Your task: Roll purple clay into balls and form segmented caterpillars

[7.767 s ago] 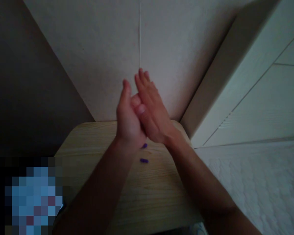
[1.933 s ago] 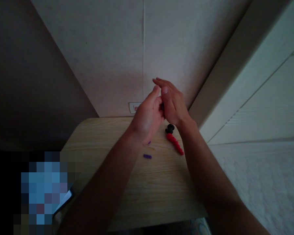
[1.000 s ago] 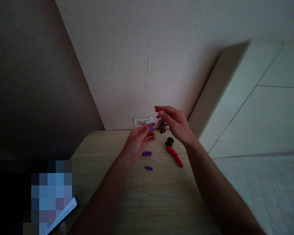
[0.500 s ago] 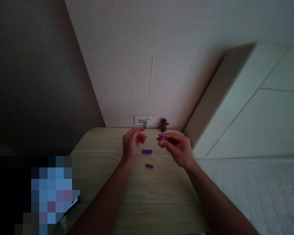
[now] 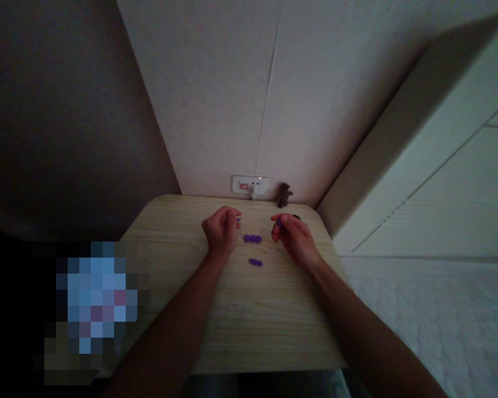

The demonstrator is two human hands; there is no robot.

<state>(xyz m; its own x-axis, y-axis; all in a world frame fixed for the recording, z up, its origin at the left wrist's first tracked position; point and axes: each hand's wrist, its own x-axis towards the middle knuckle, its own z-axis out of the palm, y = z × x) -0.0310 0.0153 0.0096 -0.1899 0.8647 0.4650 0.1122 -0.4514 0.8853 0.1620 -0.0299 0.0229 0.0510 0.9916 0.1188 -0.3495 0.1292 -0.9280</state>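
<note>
Both hands rest low over a small light wooden table (image 5: 240,326). My left hand (image 5: 219,232) pinches a tiny purple clay bit (image 5: 237,220) at its fingertips. My right hand (image 5: 292,236) pinches another small purple clay piece (image 5: 279,222). Between the hands lies a short purple beaded clay piece (image 5: 253,239), and a second, smaller one (image 5: 256,262) lies a little nearer to me. The red and black clay string is hidden behind my right hand, with only a dark bit (image 5: 296,218) showing.
A wall socket (image 5: 249,184) with a plug sits just behind the table's far edge. A small dark brown clay figure (image 5: 284,194) stands at the back right corner. A white cabinet (image 5: 435,182) rises at right; a white textured surface (image 5: 435,320) lies below it.
Both hands have come down from in front of the wall to the tabletop and moved apart. The purple lump has been split, one bit in each hand. The camera tilted down.
</note>
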